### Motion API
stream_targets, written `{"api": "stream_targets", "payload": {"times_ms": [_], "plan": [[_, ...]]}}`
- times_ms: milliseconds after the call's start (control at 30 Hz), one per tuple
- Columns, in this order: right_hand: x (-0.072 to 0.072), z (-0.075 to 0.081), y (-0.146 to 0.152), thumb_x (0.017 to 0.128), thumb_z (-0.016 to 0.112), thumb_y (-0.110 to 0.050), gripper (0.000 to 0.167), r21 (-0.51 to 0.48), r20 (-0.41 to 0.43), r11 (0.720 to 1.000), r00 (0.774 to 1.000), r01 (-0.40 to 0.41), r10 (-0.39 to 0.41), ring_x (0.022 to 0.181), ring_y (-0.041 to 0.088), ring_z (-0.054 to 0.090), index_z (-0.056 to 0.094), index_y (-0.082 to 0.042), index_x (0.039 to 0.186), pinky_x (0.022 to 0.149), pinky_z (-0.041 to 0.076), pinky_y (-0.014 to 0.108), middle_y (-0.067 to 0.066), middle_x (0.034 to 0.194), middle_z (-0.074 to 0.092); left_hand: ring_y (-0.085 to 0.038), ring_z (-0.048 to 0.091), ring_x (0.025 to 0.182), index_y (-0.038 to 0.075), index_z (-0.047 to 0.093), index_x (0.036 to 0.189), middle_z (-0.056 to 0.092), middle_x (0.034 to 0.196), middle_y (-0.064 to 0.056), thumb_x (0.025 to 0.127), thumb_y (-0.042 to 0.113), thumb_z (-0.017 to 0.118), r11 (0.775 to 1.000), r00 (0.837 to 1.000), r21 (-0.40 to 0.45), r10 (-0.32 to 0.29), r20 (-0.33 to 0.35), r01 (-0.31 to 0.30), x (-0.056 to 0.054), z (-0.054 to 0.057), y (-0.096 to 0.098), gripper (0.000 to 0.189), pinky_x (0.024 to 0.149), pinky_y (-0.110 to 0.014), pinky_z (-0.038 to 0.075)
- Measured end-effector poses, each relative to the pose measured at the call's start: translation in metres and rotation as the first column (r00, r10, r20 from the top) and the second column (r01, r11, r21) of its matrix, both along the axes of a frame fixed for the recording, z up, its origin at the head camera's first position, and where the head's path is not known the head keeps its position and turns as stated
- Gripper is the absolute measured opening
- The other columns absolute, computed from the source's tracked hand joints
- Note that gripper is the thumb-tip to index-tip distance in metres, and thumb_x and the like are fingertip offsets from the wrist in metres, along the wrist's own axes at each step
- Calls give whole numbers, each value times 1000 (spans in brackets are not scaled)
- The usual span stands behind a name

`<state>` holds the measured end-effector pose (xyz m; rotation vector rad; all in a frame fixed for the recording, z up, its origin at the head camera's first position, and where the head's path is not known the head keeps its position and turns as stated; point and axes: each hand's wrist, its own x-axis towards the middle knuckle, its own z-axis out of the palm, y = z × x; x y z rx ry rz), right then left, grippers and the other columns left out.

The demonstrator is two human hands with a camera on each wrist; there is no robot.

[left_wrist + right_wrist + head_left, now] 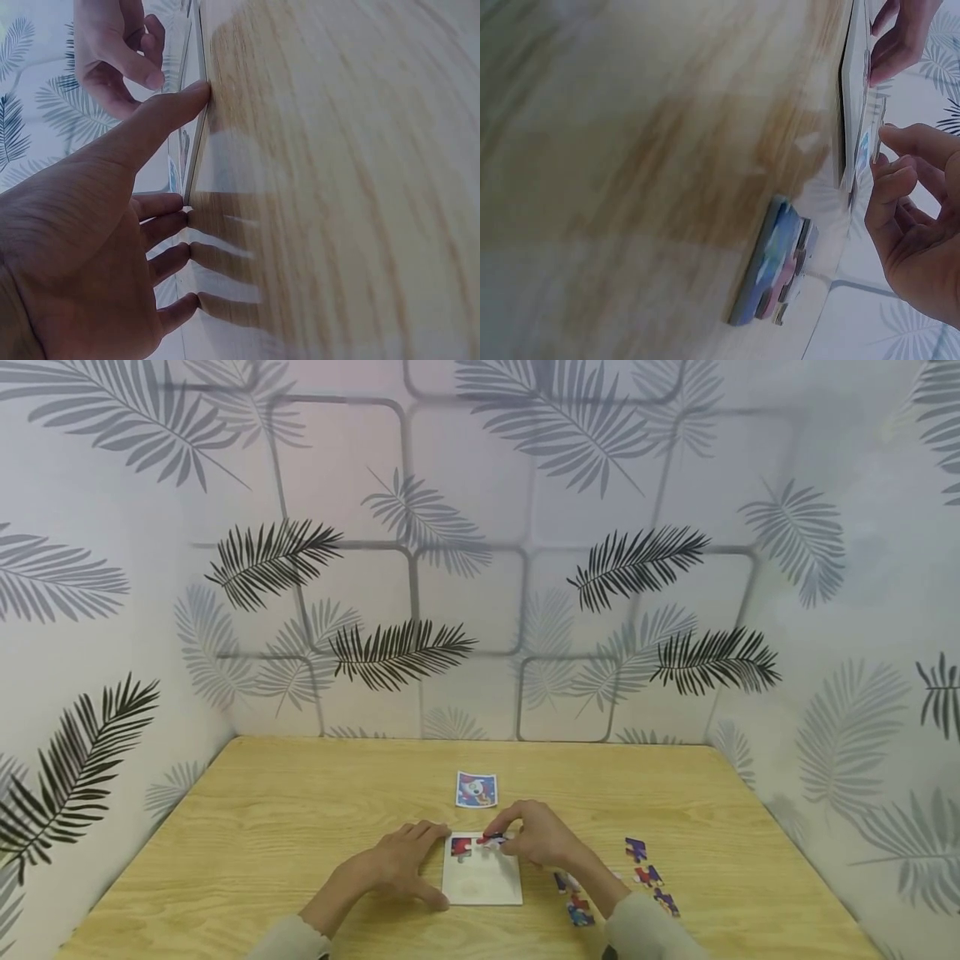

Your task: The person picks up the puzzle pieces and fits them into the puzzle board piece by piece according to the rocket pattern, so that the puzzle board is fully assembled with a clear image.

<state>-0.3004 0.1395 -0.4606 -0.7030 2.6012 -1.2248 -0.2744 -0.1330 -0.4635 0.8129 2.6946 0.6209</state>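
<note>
A white square puzzle board [480,889] lies flat on the wooden table. One red and dark-blue jigsaw piece [461,847] sits in its far left corner. My left hand [402,862] rests at the board's left side, its fingers spread on the table and its thumb touching the board's edge in the left wrist view. Between thumb and fingers, my right hand [542,835] pinches another jigsaw piece [492,839] over the board's far edge, right of the first one. In the right wrist view that held piece [880,129] appears thin and tilted, partly hidden by the fingertips.
Beyond the board lies a small picture card [476,790] with a white figure on blue. Several loose jigsaw pieces [580,912] are scattered under and beside the right forearm, others [648,876] farther right. A leaf-patterned wall covering [468,685] stands behind the table.
</note>
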Motion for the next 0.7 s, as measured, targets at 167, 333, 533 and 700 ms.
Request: {"api": "stream_targets", "payload": {"times_ms": [167, 333, 533, 700], "plan": [[-1, -1, -4, 88, 71, 10, 27, -9, 4, 1000, 1000, -8, 8, 40, 6, 41, 79, -5, 108, 39, 39, 18, 21, 130, 63, -43, 38, 146, 7, 41, 153, 45, 154, -15, 78, 49, 88, 1000, 1000, -9, 1, -8, -1, -1, -2, 0, 98, 118, -66, 32], [-5, -5, -9, 84, 75, 9, 27, 40, -51, 999, 999, 0, 2, 66, 12, 57, 81, -9, 103, 53, 50, 27, 13, 121, 71, -42, 38, 146, 7, 41, 154, 45, 155, -14, 78, 49, 87, 1000, 1000, -13, 2, -4, -2, -2, -2, -1, 98, 119, -66, 32], [-6, -8, -15, 79, 77, 11, 28, 56, -72, 998, 997, -14, 18, 117, 34, 62, 82, -10, 98, 94, 53, 59, 7, 113, 76, -43, 38, 146, 7, 41, 153, 45, 154, -15, 78, 48, 88, 1000, 1000, -7, 2, 1, -2, -1, 0, 0, 98, 118, -66, 31], [-5, -10, -19, 80, 77, 10, 27, 54, -85, 998, 996, -17, 22, 120, 36, 62, 82, -8, 99, 102, 47, 62, 9, 113, 76, -44, 37, 147, 7, 41, 154, 45, 154, -15, 78, 48, 88, 1000, 1000, -13, 4, 7, -4, -1, -1, 0, 98, 119, -66, 30]]}}
